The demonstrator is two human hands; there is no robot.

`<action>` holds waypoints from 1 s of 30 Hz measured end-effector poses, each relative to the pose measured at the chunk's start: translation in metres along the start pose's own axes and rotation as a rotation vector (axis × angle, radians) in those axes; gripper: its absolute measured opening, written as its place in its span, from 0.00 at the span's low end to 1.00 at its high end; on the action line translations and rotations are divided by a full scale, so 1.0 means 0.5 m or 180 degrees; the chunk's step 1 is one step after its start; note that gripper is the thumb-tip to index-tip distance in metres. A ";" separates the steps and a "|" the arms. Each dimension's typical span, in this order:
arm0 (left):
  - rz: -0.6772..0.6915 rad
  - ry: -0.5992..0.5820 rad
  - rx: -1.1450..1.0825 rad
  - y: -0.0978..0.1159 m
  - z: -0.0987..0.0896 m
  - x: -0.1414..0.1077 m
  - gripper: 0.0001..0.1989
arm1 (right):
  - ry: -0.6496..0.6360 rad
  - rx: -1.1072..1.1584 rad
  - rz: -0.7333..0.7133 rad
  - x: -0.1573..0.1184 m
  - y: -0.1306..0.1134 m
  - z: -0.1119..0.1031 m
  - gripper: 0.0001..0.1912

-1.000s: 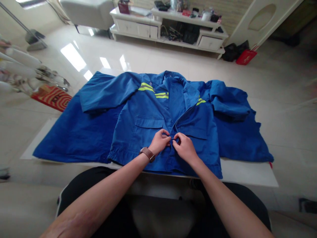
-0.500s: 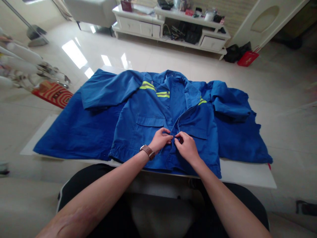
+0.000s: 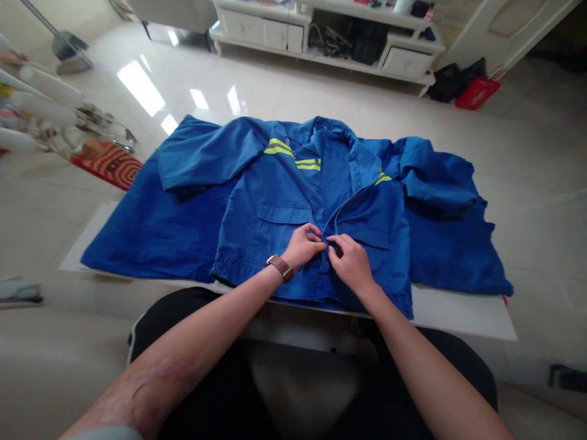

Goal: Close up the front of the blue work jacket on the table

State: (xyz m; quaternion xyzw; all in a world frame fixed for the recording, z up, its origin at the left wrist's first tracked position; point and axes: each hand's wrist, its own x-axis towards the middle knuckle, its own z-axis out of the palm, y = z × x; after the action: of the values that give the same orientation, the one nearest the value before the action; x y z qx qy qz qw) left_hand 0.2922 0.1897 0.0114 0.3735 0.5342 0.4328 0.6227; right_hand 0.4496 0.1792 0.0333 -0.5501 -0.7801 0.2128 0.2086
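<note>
A blue work jacket [image 3: 270, 232] with yellow-and-grey reflective stripes lies front up, its collar pointing away from me and its upper front parted. My left hand [image 3: 304, 245], with a brown-strapped watch [image 3: 280, 267] on the wrist, pinches the front edge of the jacket below the middle. Close against it, my right hand [image 3: 351, 261] pinches the same front edge from the other side. The fingertips nearly meet, and any button between them is too small to make out. Both sleeves stretch out to the sides over darker blue cloth [image 3: 137, 238].
Under the cloth is a low white table [image 3: 463, 318]. A white cabinet [image 3: 284, 36] stands across the shiny tiled floor, with a red bag [image 3: 478, 93] and a black bag [image 3: 444, 82] beside it. Left of the table are a red patterned bag [image 3: 107, 164] and a dustpan [image 3: 71, 52].
The view has tilted down slightly, so the jacket and hands sit a little higher and further right. Both hands stay at the same spot on the jacket front, fingers barely shifted.
</note>
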 end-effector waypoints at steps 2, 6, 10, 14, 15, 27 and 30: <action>0.0267 -0.0060 0.0235 -0.007 -0.003 0.003 0.16 | -0.0099 -0.0057 -0.0093 -0.002 0.000 0.001 0.14; 0.0749 -0.0274 0.1003 -0.003 -0.009 0.001 0.15 | -0.0299 0.0198 0.0011 0.000 0.004 0.009 0.14; 0.1050 -0.0783 0.2508 0.054 -0.056 -0.006 0.14 | -0.0175 0.0062 0.0189 0.015 0.026 -0.011 0.20; 0.0760 0.0539 0.3808 0.117 -0.191 -0.023 0.20 | 0.0178 -0.0982 0.0956 0.018 0.110 -0.090 0.29; 0.0463 0.1070 0.4113 0.123 -0.233 -0.029 0.25 | 0.0167 -0.1225 0.1264 0.012 0.140 -0.111 0.32; 0.0472 0.1280 0.1309 0.190 -0.337 -0.044 0.20 | 0.0488 -0.1122 0.1929 -0.039 0.227 -0.252 0.21; 0.0808 0.1272 0.1249 0.266 -0.355 -0.115 0.24 | 0.1474 -0.0738 0.1452 -0.050 0.197 -0.339 0.22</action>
State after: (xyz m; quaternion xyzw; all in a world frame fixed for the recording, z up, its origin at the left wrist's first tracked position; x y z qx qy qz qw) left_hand 0.0950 0.1824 0.1280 0.4579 0.6685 0.4606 0.3623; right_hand 0.6279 0.2028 0.1152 -0.7641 -0.5880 0.0333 0.2632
